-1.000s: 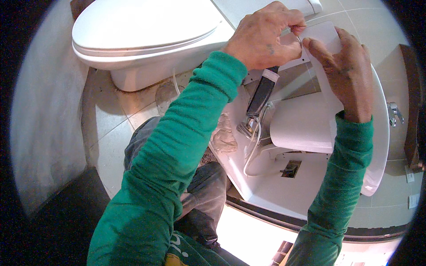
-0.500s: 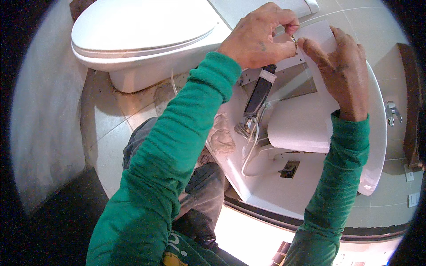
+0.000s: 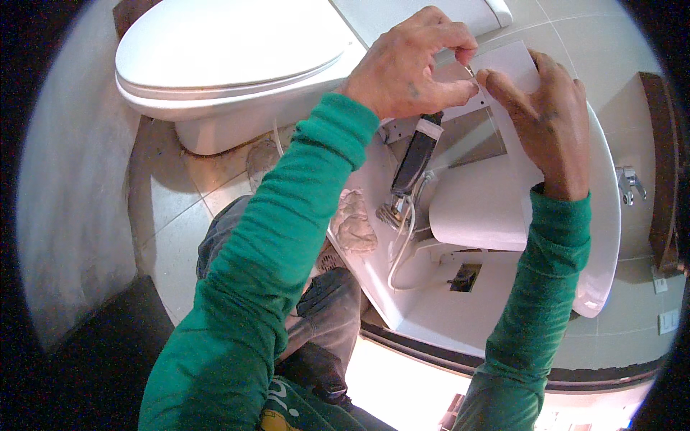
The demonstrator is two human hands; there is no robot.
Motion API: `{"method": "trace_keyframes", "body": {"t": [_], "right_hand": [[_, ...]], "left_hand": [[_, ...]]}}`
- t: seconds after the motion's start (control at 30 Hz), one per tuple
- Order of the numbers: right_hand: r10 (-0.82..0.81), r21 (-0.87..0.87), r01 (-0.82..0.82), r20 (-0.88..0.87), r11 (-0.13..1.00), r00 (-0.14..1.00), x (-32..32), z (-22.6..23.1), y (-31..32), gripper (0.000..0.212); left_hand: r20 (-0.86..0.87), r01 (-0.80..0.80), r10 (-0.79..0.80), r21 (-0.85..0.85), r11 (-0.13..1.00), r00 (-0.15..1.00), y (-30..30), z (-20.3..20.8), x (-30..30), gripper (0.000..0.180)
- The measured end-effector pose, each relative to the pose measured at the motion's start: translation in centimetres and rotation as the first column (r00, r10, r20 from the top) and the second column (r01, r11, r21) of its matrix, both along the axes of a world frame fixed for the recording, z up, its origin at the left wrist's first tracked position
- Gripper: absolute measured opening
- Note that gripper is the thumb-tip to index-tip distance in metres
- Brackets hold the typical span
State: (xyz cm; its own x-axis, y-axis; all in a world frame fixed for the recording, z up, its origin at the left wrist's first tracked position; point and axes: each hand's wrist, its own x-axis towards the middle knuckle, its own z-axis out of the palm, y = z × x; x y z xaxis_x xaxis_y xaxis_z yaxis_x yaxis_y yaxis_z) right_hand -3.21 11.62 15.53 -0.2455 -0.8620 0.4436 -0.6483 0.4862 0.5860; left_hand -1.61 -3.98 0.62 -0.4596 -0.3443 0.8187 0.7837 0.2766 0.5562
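Observation:
My left hand [image 3: 417, 68] is raised at the top centre, its thumb and forefinger curled round a small shiny piece [image 3: 469, 70] too small to name. Close beside it, my right hand [image 3: 550, 118] grips the edge of a white panel [image 3: 503, 61], thumb on the near face and fingers round the far edge. The right thumb tip nearly meets the small piece. Below the hands, a black tool [image 3: 417, 154] with a pale band and a metal end leans inside a white cabinet [image 3: 460, 316].
A white toilet [image 3: 237, 50] with its lid down stands at the left. The white basin [image 3: 600, 215] and a chrome tap [image 3: 629, 185] are at the right. A crumpled cloth [image 3: 353, 223] and a pale hose [image 3: 394, 269] lie by the cabinet. Floor tiles [image 3: 169, 205] show at left.
Both hands stay together at the panel with almost the same hold. The view has shifted slightly, and my left forearm sits a little lower and farther left.

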Motion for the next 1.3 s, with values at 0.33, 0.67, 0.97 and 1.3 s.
{"method": "trace_keyframes", "body": {"t": [0.33,0.67,0.97,1.3], "right_hand": [[-0.008,-0.022,0.009,0.039,1.000,0.999,0.0,0.2,-0.2,0.060],[0.032,-0.008,-0.033,-0.057,0.999,0.998,-0.5,0.0,0.2,0.065],[0.032,-0.011,-0.032,-0.025,0.999,0.999,-0.5,0.0,0.1,0.065],[0.051,-0.024,-0.053,-0.047,0.998,0.998,-0.9,0.0,0.5,0.063]], "left_hand": [[0.019,0.191,-0.197,0.165,0.968,0.980,1.0,-1.8,-2.7,0.032],[0.038,0.111,-0.118,0.151,0.982,0.992,0.9,-1.6,-2.3,0.029],[0.315,-0.027,0.013,0.040,0.999,0.949,-0.2,0.4,0.7,0.034],[0.363,0.148,-0.218,0.211,0.966,0.906,-1.0,2.1,2.6,0.027]]}}
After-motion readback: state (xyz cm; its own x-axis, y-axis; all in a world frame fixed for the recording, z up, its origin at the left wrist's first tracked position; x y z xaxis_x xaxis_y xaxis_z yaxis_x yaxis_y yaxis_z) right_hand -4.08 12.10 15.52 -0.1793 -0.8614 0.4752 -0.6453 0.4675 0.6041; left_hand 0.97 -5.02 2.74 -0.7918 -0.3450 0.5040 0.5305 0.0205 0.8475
